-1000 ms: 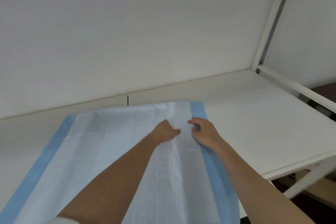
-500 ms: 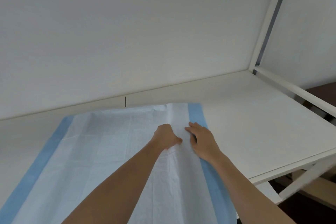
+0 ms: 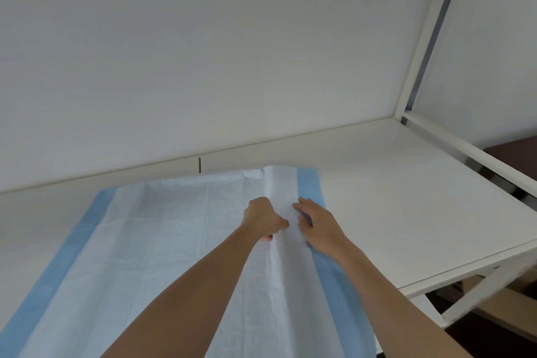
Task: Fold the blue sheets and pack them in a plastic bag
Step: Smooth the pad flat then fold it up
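Pinching blue sheet (image 3: pixel 174 241): left hand (image 3: pixel 263 219); right hand (image 3: pixel 318 227) flat (white table (image 3: pixel 406 197)).

- I am seeing two bare forearms coming in from the six o'clock edge, with no sleeves showing anywhere along them.
- I am finding no watch, band or bracelet on either wrist.
- The left hand (image 3: pixel 263 219) is wearing no glove and no ring that I can make out.
- The right hand (image 3: pixel 319 227) is showing ungloved too, fingers (image 3: pixel 302 206) bare of rings.
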Motion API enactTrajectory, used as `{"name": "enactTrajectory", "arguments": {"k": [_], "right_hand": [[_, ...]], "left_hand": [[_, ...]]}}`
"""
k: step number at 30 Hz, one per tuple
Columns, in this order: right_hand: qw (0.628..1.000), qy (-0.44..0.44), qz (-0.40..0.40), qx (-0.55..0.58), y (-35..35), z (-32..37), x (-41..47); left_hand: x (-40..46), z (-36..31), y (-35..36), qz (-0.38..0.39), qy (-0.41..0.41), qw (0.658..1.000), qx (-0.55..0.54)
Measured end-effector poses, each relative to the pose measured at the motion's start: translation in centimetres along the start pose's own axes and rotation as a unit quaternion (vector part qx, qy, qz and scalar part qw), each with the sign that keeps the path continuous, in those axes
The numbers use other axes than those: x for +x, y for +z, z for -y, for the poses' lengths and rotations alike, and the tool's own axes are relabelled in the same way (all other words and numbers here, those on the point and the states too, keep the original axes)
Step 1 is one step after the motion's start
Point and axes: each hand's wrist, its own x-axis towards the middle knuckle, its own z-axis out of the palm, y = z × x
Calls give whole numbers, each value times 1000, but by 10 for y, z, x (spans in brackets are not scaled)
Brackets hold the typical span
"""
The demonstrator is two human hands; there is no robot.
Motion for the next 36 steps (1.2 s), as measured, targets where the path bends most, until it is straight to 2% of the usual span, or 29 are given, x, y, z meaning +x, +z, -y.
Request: {"name": "enactTrajectory", "arguments": {"k": [8, 15, 21, 26, 29, 36], "right_hand": [[999, -7, -18, 51, -11, 24, 11], [977, 18, -10, 212, -24, 64, 18], [931, 62, 48, 357, -30, 88, 24], [835, 65, 92, 538, -33, 102, 30], [793, 66, 113, 594, -32, 112, 31], [758, 69, 147, 631, -21, 125, 34]], "left_hand": [[-3, -11, -28, 0, 7, 998, -58], [-13, -19, -59, -10, 9, 997, -81], [-16, -20, -77, -18, 10, 996, -90], [-17, -18, -88, -15, 14, 993, -118], [-18, -17, -91, -14, 22, 990, -136], [-21, -16, -98, -19, 26, 989, -147]]}}
